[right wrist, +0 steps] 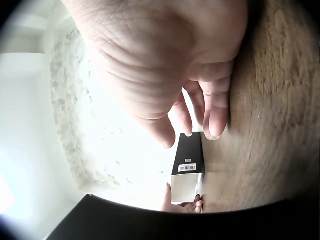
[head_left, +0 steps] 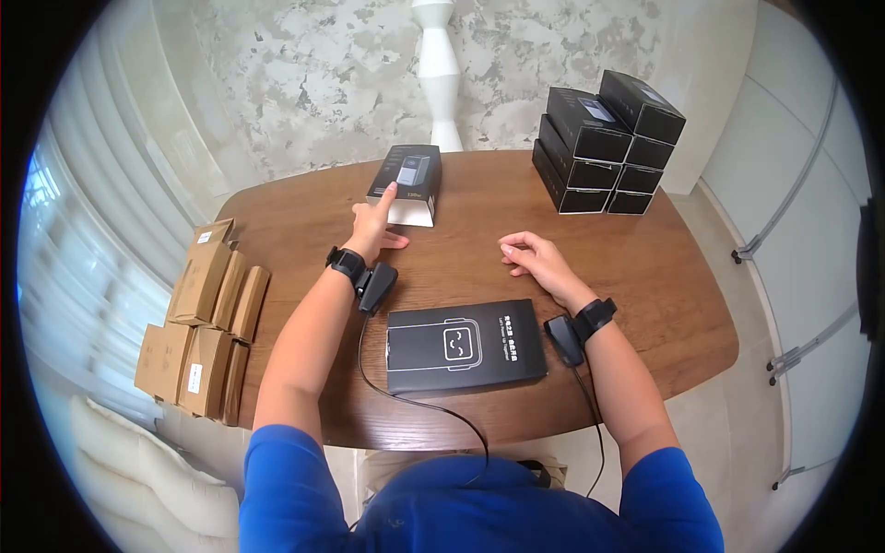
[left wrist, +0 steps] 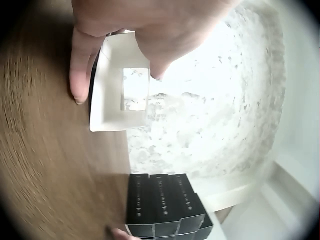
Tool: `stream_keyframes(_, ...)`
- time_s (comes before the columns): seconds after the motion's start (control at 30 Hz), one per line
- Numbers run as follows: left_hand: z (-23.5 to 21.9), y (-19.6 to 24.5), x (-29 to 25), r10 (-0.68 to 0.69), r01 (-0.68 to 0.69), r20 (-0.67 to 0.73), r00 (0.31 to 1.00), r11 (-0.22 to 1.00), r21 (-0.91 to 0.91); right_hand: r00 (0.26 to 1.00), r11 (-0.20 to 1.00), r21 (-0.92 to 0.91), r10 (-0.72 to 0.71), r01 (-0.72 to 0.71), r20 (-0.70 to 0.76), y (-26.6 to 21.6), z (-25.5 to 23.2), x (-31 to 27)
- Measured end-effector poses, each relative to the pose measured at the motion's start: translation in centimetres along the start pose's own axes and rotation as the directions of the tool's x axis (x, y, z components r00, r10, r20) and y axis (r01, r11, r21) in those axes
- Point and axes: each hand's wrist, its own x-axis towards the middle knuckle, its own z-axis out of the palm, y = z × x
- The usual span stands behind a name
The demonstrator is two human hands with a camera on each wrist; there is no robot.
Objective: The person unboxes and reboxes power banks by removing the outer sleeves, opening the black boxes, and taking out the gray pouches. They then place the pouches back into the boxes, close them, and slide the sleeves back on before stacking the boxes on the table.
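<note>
At the table's far side, my left hand [head_left: 371,230] grips the near left corner of a black box [head_left: 406,175]. Its thumb lies on the printed top, and other fingers reach low by the box's white near end. The left wrist view shows the white inside of that end [left wrist: 107,107], with the left hand [left wrist: 130,20] across it. My right hand [head_left: 542,263] hovers over the table to the right, its fingers loosely bent and holding nothing. Closer to my body lies a black box with a smiling-face print [head_left: 466,346].
Several black boxes [head_left: 590,147] are stacked at the back right of the wooden table [head_left: 461,263]. Several brown cardboard boxes [head_left: 198,286] are piled along the left edge. Cables run from both wrist cameras, the left one crossing the table's front.
</note>
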Motion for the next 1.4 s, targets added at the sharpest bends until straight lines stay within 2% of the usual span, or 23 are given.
stream_keyframes(0.1,-0.6,0.1,0.3,-0.001,0.002,-0.023,1.0,0.999,0.046,1.0,1.0,-0.018,0.003,-0.003,0.012,0.0,-0.1,0.1)
stream_keyframes(0.2,-1.3,-0.7,1.4,0.062,-0.069,-0.163,0.985,0.997,-0.034,1.0,0.999,-0.038,0.007,-0.007,0.018,-0.1,0.0,0.1)
stream_keyframes(0.33,-2.3,-0.8,1.4,0.048,-0.074,-0.22,0.974,0.991,-0.114,1.0,0.999,-0.05,0.002,-0.001,0.026,0.0,0.0,0.1)
stream_keyframes(0.43,-2.9,-0.3,0.7,-0.004,0.005,-0.035,0.999,1.0,0.023,1.0,0.999,-0.05,0.02,-0.019,0.022,-0.2,0.1,0.0)
stream_keyframes(0.47,-3.0,-0.1,0.2,-0.005,0.006,-0.038,0.999,1.0,0.021,0.999,0.998,-0.052,0.021,-0.02,0.026,-0.2,0.1,0.1)
stream_keyframes(0.53,-2.8,0.6,-0.8,-0.008,0.005,0.019,1.0,0.982,0.189,1.0,0.998,-0.057,0.008,-0.007,0.029,-0.2,0.1,0.1)
stream_keyframes(0.57,-2.8,0.9,-1.0,-0.007,0.004,0.017,1.0,0.983,0.184,0.999,0.998,-0.061,0.008,-0.006,0.032,-0.1,0.0,0.2)
stream_keyframes(0.63,-2.7,1.4,-1.2,-0.038,0.009,0.085,0.996,0.949,0.316,1.0,0.999,-0.053,0.008,-0.007,0.03,0.0,-0.1,0.2)
stream_keyframes(0.67,-2.6,1.6,-1.2,-0.035,0.007,0.085,0.996,0.95,0.313,1.0,0.998,-0.056,0.006,-0.005,0.031,0.1,-0.1,0.3)
stream_keyframes(0.73,-2.2,1.9,-1.2,-0.051,0.007,0.086,0.995,0.894,0.449,0.999,0.999,-0.051,0.007,-0.006,0.031,0.2,-0.1,0.2)
stream_keyframes(0.83,-0.9,2.1,-0.8,-0.058,-0.018,0.13,0.99,0.854,0.519,1.0,0.998,-0.062,0.014,-0.013,0.027,0.0,0.0,0.1)
stream_keyframes(0.97,1.0,2.2,-0.5,-0.053,-0.055,0.169,0.984,0.818,0.573,1.0,0.997,-0.076,0.018,-0.016,0.023,0.1,0.0,0.2)
stream_keyframes(1.03,1.8,2.3,-0.4,-0.021,-0.123,0.236,0.972,0.805,0.58,0.999,0.997,-0.076,0.023,-0.021,0.025,0.0,0.0,0.2)
stream_keyframes(1.17,3.5,2.9,-0.1,-0.069,-0.102,0.259,0.963,0.799,0.593,0.999,0.995,-0.092,0.048,-0.046,0.024,-0.2,0.1,0.1)
stream_keyframes(1.37,4.7,3.0,-0.3,-0.099,-0.146,0.332,0.938,0.757,0.637,0.999,0.996,-0.084,0.03,-0.027,0.034,-0.2,0.1,0.1)
stream_keyframes(1.4,4.4,2.8,-0.5,-0.1,-0.128,0.34,0.935,0.799,0.588,0.999,0.996,-0.083,0.028,-0.025,0.034,-0.3,0.1,0.1)
